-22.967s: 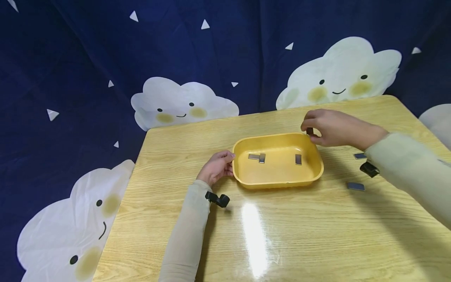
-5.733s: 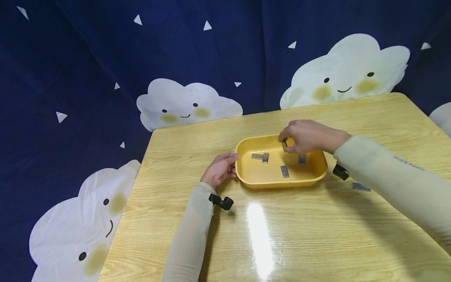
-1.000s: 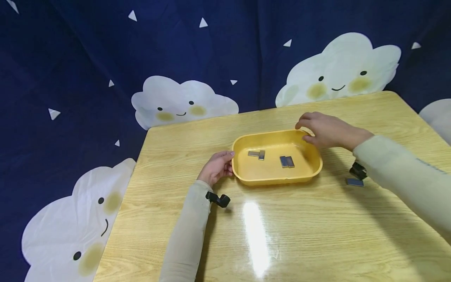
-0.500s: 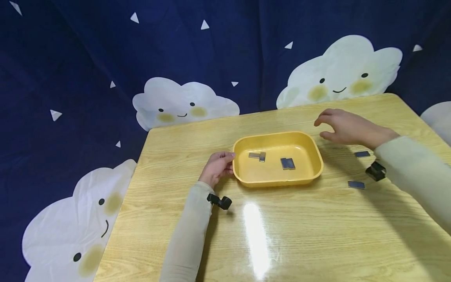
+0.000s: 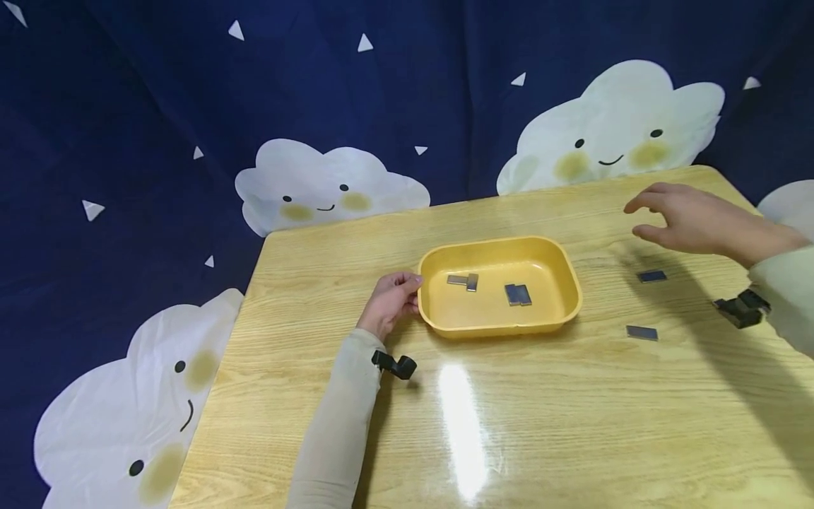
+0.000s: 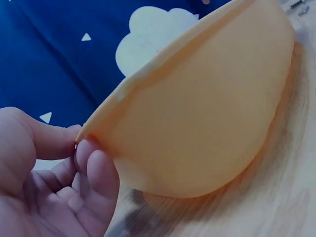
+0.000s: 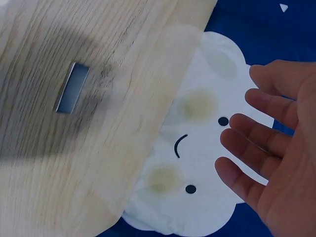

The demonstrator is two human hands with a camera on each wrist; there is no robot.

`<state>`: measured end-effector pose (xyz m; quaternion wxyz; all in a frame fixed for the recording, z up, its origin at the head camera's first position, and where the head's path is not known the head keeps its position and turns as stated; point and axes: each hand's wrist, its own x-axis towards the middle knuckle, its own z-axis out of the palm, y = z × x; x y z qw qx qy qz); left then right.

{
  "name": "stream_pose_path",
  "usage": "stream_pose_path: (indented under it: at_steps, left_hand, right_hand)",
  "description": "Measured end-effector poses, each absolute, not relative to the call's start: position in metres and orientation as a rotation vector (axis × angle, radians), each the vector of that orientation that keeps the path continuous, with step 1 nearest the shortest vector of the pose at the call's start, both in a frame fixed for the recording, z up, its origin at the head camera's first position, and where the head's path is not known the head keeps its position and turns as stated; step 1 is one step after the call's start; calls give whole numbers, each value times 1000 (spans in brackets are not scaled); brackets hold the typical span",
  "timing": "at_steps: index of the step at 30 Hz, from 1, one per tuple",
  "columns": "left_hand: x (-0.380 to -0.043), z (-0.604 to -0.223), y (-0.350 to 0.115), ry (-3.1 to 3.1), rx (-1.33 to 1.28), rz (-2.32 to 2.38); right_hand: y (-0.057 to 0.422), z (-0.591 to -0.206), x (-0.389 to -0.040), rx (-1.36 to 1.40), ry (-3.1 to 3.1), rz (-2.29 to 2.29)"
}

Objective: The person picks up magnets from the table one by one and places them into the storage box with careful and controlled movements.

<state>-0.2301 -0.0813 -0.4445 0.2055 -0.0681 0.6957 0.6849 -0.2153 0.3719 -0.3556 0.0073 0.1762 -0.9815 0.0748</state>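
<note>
Left wrist view, yellow tray [image 6: 197,113], edge pinched in left fingers [image 6: 103,177]

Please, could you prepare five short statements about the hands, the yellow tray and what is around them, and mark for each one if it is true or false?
1. The left hand pinches the rim of the yellow tray. True.
2. The right hand is apart from the yellow tray. True.
3. The right hand grips a flat piece. False: its fingers hold nothing.
4. Every flat piece lies inside the yellow tray. False: two flat pieces lie outside it, on the table.
5. The blue backdrop shows white clouds. True.
</note>
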Motion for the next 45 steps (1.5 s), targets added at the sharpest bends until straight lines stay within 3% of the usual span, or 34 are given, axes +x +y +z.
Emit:
stream_pose_path:
  at_steps: [17,45]
  left_hand:
    - [-233,-451,-84,1864,-171,1930]
    - [-235,-452,-88,1834,-129,1897]
  right_hand:
    - [390,-368,-192,590,-3084,169]
    - [360,-430,-129,898,-3013,172]
